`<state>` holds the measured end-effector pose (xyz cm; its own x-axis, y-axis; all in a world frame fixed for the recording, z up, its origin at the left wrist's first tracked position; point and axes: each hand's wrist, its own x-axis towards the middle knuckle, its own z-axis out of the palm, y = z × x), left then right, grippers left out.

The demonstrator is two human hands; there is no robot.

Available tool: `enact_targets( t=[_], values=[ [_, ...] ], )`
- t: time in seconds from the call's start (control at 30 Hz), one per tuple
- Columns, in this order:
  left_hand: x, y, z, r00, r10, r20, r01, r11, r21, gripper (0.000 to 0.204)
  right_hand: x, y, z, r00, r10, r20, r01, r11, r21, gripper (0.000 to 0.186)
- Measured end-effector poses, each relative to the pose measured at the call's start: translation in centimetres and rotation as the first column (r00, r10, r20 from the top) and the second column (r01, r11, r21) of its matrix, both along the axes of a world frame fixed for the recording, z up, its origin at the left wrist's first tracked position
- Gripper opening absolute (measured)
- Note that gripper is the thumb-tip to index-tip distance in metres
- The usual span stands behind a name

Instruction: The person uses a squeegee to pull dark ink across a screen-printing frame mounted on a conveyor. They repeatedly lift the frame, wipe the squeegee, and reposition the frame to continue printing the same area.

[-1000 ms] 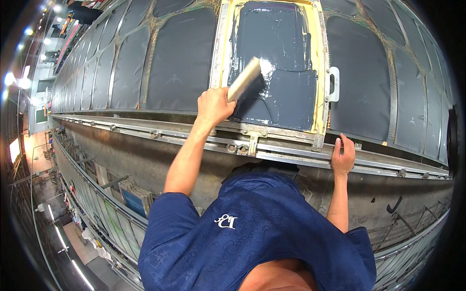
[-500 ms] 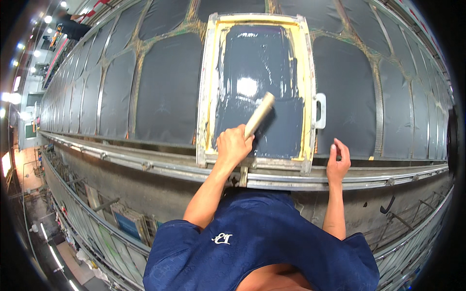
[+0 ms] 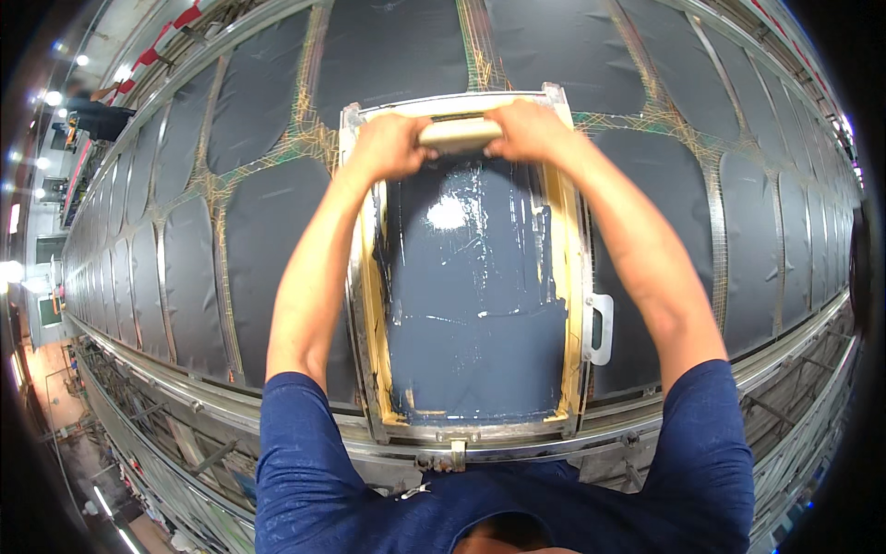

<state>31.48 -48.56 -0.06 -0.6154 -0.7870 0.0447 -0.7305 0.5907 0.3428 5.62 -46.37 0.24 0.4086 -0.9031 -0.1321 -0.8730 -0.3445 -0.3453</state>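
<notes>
Both my arms stretch to the far end of a screen-printing frame (image 3: 574, 277) with yellow-edged mesh. My left hand (image 3: 392, 148) grips the left end of a pale squeegee (image 3: 459, 136), and my right hand (image 3: 531, 132) is wrapped round its right end. The squeegee lies crosswise near the frame's far edge; its blade is hidden under the handle and my hands. Wet dark ink (image 3: 471, 268) coats the mesh below it, shiny in the middle, with streaks on the right side.
A white handle (image 3: 600, 330) sticks out from the frame's right side. Black fabric pieces (image 3: 277, 249) lie in rows along the long table. A metal rail (image 3: 517, 452) runs along the near edge. At the far upper left stands another person (image 3: 100, 120).
The squeegee has gone from a slanted one-hand hold near the middle to lying crosswise at the far end. My right hand, empty before, now grips it too. I lean further forward.
</notes>
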Motion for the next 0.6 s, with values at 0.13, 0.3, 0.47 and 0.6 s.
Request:
enact_targets(
  t=[0.13,0.3,0.47,0.6],
  values=[
    [-0.9,-6.3,-0.9,0.999,0.040,0.032,-0.044,0.987,0.153,0.038,-1.0,-7.1,-1.1,0.996,0.080,0.049,-0.086,0.986,0.146,0.040],
    [0.6,-7.1,-2.9,0.997,0.066,-0.027,-0.063,0.994,0.093,0.042,0.8,-8.0,1.4,0.999,-0.031,0.023,0.025,0.975,0.220,0.036],
    [-0.5,-2.9,-1.7,0.982,0.133,0.131,-0.142,0.988,0.063,0.044,0.3,-4.3,-1.9,1.000,0.030,-0.004,-0.030,0.998,0.058,0.037],
    [0.9,4.3,-2.2,0.993,0.118,-0.021,-0.115,0.986,0.117,0.039,2.1,4.4,-1.2,1.000,0.010,-0.022,-0.009,0.998,0.056,0.035]
  ],
)
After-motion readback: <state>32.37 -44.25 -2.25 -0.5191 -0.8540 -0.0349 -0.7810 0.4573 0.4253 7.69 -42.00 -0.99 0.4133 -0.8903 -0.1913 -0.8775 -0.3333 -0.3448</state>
